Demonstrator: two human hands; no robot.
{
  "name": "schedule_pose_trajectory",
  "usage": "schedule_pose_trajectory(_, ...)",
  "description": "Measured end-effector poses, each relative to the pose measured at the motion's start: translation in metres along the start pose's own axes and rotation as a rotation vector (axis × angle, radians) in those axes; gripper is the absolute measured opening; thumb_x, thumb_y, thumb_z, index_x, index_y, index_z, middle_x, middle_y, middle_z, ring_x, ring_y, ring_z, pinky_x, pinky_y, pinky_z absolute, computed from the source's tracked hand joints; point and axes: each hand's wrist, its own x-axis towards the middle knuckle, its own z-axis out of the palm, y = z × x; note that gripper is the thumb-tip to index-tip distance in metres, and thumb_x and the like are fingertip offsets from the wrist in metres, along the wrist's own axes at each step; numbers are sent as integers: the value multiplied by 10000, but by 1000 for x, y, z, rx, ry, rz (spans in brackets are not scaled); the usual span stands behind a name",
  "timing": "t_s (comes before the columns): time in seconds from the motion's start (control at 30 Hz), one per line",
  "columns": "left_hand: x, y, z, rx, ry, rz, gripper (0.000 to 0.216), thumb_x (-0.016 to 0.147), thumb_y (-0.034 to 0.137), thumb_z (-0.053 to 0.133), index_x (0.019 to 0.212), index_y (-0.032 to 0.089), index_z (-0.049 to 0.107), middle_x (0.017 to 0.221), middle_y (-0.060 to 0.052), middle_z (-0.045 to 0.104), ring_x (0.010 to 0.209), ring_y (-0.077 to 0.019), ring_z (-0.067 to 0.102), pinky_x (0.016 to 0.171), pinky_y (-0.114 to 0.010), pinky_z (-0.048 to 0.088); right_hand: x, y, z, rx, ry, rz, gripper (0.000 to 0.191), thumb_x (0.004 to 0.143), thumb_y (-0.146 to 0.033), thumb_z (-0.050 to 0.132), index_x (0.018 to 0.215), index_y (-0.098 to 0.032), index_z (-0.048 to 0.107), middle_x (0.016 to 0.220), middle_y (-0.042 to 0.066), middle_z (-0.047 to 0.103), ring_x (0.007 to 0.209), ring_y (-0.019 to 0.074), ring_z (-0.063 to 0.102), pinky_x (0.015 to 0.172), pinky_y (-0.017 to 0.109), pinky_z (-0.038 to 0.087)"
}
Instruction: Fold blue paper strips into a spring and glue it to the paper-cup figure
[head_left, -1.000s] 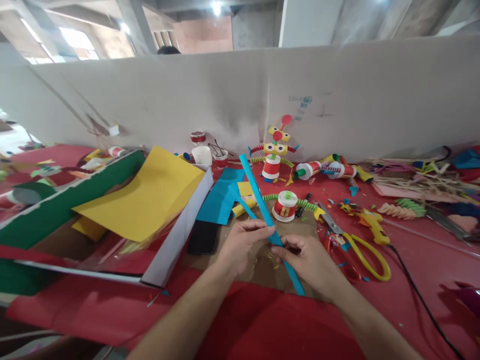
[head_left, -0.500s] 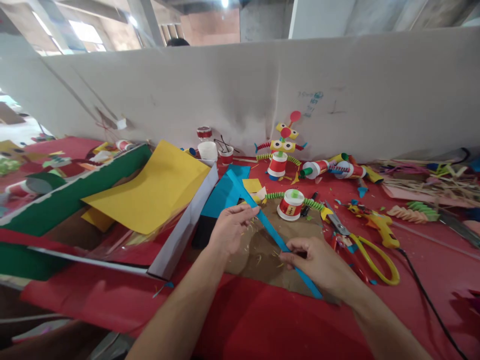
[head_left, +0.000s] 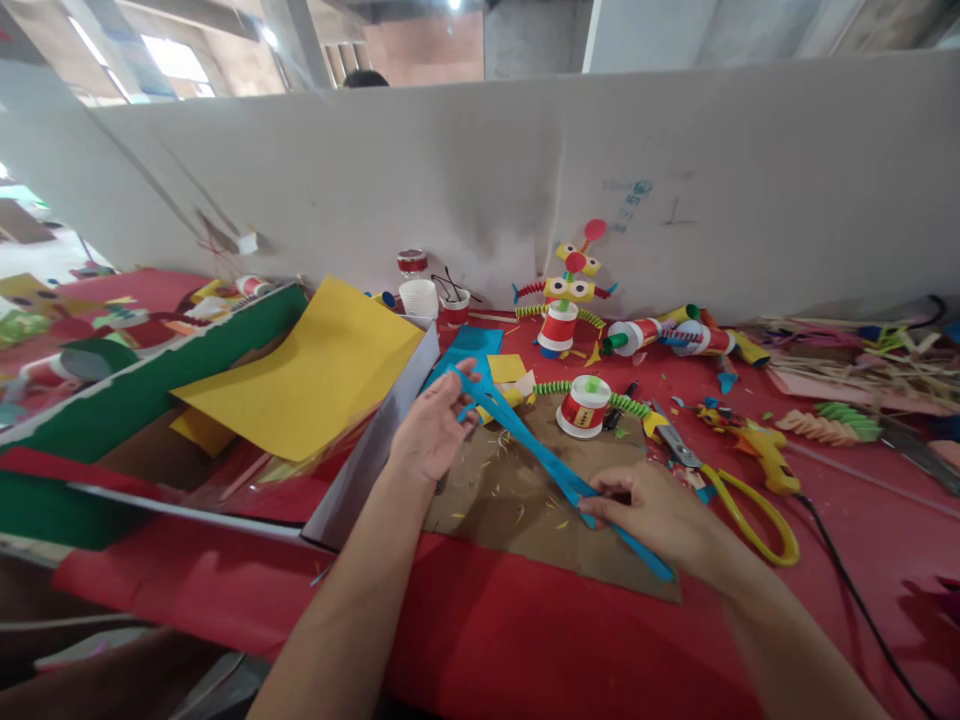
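A long blue paper strip (head_left: 541, 456) stretches between my two hands, low over a brown cardboard sheet (head_left: 517, 510). My left hand (head_left: 431, 428) pinches the strip's far end near the blue paper sheet (head_left: 469, 345). My right hand (head_left: 656, 515) is closed on the strip's near part, and the strip's tail sticks out beyond it toward me. A red and white paper cup (head_left: 583, 407) with green coiled arms stands just behind the strip.
Yellow-handled scissors (head_left: 731, 500) and a yellow glue gun (head_left: 763, 452) with a black cord lie to the right. A paper-cup robot figure (head_left: 564, 300) stands by the white partition (head_left: 525, 180). A yellow sheet (head_left: 315, 370) rests on a box at left. Another person's head shows above the partition.
Both hands slid apart along the blue strip: the left went out to its far end, the right stayed near me. The strip dropped from steeply raised to lying low over the cardboard.
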Motion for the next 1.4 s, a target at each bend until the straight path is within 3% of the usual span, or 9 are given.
schedule_pose_trajectory(0.13,-14,-27,15,396,-224,-272,259,554,183,816,797,152,733,800,-55,710,676,-119,586,597,-231,410,2,-2,4,34,31,-11,238,799,-311,559,602,-185,599,580,-7,630,550,121,528,517,240,309)
schedule_pose_trajectory(0.33,-7,-18,7,310,55,-76,236,517,243,840,492,151,624,622,-31,666,554,-88,537,520,-214,385,0,1,4,12,44,-61,230,803,-303,559,607,-199,620,557,-5,620,508,123,510,491,247,296)
schedule_pose_trajectory(0.5,8,5,-7,76,240,165,249,548,335,819,639,162,665,583,27,579,467,-44,422,445,-178,317,0,9,-5,0,304,-80,240,819,-352,549,638,-203,603,560,-6,607,506,125,500,490,248,306)
schedule_pose_trajectory(0.57,7,-6,-4,297,264,163,236,600,371,782,655,162,687,598,9,592,472,-62,424,454,-194,315,1,12,-9,108,465,-76,239,836,-381,533,697,-197,594,606,2,626,535,125,518,514,246,340)
schedule_pose_trajectory(0.73,-12,-59,15,1062,-38,201,205,651,247,745,855,232,751,604,-35,626,610,-186,541,569,-255,351,7,18,-12,357,648,-137,270,865,-392,502,693,-186,534,621,-2,588,585,115,532,574,243,397)
schedule_pose_trajectory(0.93,-19,-82,22,1219,-122,205,164,630,150,732,751,259,708,523,-6,530,591,-204,524,604,-264,320,14,18,-4,546,611,-147,220,883,-413,466,837,-204,517,675,-11,580,558,97,537,528,222,420)
schedule_pose_trajectory(1.17,-15,-58,20,1150,-156,363,80,735,181,625,680,238,626,645,-4,611,600,-160,494,579,-247,274,11,15,-1,440,466,-18,259,837,-456,529,895,-223,625,477,-58,452,361,83,399,401,245,318)
schedule_pose_trajectory(1.27,-16,-48,19,1065,-108,369,80,717,215,662,650,233,621,630,3,601,586,-150,477,577,-246,276,11,14,-2,373,377,-4,281,756,-437,634,953,-242,680,513,-35,526,399,94,410,415,254,315)
schedule_pose_trajectory(1.4,-20,-42,24,987,-85,381,81,695,212,696,664,224,622,611,13,589,579,-136,483,574,-243,296,13,10,-1,319,415,7,174,714,-352,668,810,-216,719,558,-19,570,493,110,460,480,257,341)
